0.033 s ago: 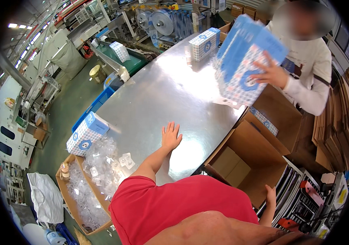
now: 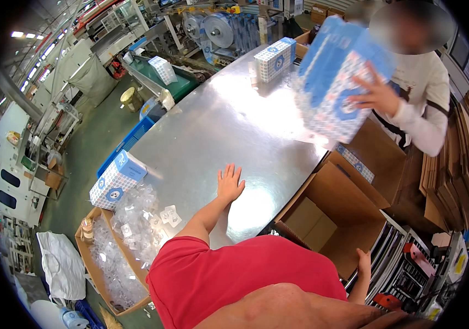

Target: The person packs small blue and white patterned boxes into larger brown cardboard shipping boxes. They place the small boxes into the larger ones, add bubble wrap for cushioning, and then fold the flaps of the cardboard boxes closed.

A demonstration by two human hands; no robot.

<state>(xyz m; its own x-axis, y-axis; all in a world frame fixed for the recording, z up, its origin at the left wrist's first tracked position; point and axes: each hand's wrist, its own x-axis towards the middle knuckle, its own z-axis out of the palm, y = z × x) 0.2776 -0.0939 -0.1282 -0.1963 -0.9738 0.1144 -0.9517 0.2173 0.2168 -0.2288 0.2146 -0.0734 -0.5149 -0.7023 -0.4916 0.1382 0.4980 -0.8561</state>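
Resting flat with fingers spread, the left hand [image 2: 230, 183] lies palm down on the bare metal table [image 2: 207, 126] just below the middle of the frame, gripping nothing. The right hand [image 2: 364, 263] is at the lower right, its open fingers laid on the edge of an open cardboard box [image 2: 349, 219] that stands beside the table's right edge; it is clamped on nothing that can be seen. The two hands are well apart, one on either side of a red-shirted torso [image 2: 234, 279] at the bottom of the frame.

Inside the cardboard box lies a smaller brown carton [image 2: 311, 222]. Left of the left hand, at the table's near left corner, a heap of clear plastic pieces [image 2: 144, 219] spills over the edge toward a second carton [image 2: 100, 268] on the floor at the lower left, also filled with clear plastic. A blue and white patterned pack [image 2: 117, 180] sits at the top of that heap, on the table's left edge.

In the upper right, another person in a pale long-sleeved top [image 2: 426, 104] holds a large blue and white pack [image 2: 336, 77] tilted above the table's far right edge, one hand [image 2: 377, 94] pressed against its face. A smaller patterned pack [image 2: 274, 58] stands at the table's far end. A similar one [image 2: 163, 69] rests on a green conveyor [image 2: 182, 85] at the upper left. Flattened cardboard sheets [image 2: 462, 170] are stacked along the right of the frame.
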